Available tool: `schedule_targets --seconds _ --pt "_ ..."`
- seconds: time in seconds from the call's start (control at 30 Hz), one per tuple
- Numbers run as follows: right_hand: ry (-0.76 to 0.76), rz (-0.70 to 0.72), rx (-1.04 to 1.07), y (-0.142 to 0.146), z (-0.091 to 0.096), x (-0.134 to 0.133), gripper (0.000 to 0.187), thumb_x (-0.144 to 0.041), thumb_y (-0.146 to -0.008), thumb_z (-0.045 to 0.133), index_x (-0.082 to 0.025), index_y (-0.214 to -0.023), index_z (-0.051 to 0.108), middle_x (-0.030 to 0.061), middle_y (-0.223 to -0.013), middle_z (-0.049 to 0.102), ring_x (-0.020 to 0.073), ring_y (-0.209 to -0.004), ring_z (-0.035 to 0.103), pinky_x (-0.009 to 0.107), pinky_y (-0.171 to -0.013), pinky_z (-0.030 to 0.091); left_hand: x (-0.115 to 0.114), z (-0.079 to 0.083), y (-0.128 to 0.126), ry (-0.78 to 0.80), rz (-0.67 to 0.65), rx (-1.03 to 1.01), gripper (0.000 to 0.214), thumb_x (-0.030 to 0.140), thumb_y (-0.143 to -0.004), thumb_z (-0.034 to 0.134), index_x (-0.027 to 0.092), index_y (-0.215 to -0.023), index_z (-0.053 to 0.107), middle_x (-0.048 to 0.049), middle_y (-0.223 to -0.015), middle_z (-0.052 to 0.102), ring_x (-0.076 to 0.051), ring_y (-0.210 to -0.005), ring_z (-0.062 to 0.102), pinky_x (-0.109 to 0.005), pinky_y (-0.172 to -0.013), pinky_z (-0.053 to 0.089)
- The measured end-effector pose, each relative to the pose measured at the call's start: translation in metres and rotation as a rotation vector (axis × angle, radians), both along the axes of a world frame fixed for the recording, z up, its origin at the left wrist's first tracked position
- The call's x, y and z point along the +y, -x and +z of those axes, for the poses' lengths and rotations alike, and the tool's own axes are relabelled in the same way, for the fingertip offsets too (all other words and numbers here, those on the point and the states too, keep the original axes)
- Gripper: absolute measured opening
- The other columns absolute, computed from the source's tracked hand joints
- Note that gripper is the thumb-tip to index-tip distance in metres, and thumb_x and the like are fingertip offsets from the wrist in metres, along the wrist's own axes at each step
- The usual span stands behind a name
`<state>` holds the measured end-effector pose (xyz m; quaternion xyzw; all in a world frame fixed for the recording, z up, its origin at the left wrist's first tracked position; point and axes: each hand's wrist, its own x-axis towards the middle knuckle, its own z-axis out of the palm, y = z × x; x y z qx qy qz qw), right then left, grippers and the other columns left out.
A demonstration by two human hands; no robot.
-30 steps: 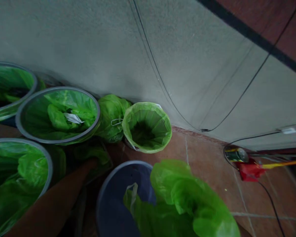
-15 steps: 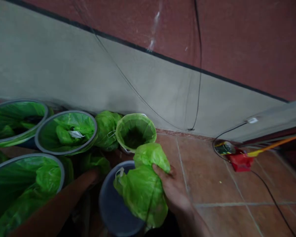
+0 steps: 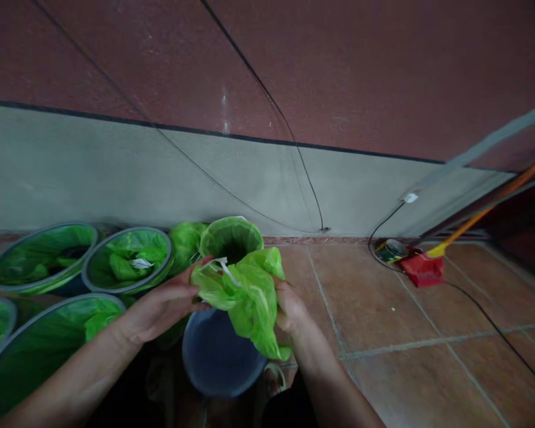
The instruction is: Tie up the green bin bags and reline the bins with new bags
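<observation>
Between my two hands is a crumpled green garbage bag [image 3: 245, 297] with a white drawstring along its upper left edge. My left hand [image 3: 172, 303] grips the bag's left edge, fingers curled at it. My right hand [image 3: 289, 306] is closed on its right side, with the fingertips partly hidden behind the plastic. Below the bag stands a bare blue-grey trash bin [image 3: 220, 362], its far rim covered by the green plastic. Just behind the bag is a small bin lined in green [image 3: 232, 235], against the wall.
Several green-lined bins crowd the left side, among them a grey-rimmed bin [image 3: 129, 288] with white scrap inside. A filled green bag [image 3: 185, 241] leans by the wall. On the tiled floor at right lie a red dustpan [image 3: 422, 268], a can [image 3: 390, 251] and a black cable [image 3: 485, 318].
My left hand has come from the bins on the left to the green garbage bag's left edge. The bag has risen and spread between both hands. The view has also turned.
</observation>
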<state>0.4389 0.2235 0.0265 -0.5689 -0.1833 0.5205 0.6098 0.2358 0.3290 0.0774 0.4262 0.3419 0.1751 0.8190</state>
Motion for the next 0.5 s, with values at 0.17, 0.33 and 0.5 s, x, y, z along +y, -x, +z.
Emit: schedule_targets --seconds 0.17,0.33,0.5 --pt "0.104 0.019 0.206 0.012 -0.011 -0.009 0.034 -0.05 -0.076 0.065 -0.019 -0.091 0.066 0.0082 -0.08 0.076 0.0256 -0.077 0.075 0.036 -0.068 0.06 -0.027 -0.015 -0.028 -0.025 0.256 0.056 0.053 0.031 -0.06 0.084 0.02 -0.11 0.07 -0.0051 -0.094 0.078 -0.025 -0.091 0.073 -0.033 -0.079 0.057" --pt "0.208 -0.089 -0.27 -0.012 -0.027 -0.021 0.025 -0.039 -0.072 0.071 -0.02 -0.088 0.068 0.0061 -0.081 0.076 0.0245 -0.072 0.071 0.035 -0.065 0.056 -0.005 -0.022 -0.001 -0.201 0.519 0.201 0.048 0.027 -0.06 0.083 0.019 -0.105 0.069 0.0013 -0.079 0.074 -0.015 -0.066 0.066 -0.025 -0.061 0.052" --pt "0.421 0.027 -0.941 -0.051 -0.033 -0.04 0.015 -0.025 -0.077 0.067 -0.02 -0.09 0.072 0.0083 -0.083 0.076 0.0246 -0.08 0.071 0.033 -0.073 0.051 0.026 -0.015 0.037 -0.444 0.715 0.353 0.034 0.031 -0.065 0.081 0.021 -0.095 0.069 0.0056 -0.07 0.068 -0.01 -0.059 0.056 -0.021 -0.055 0.044"
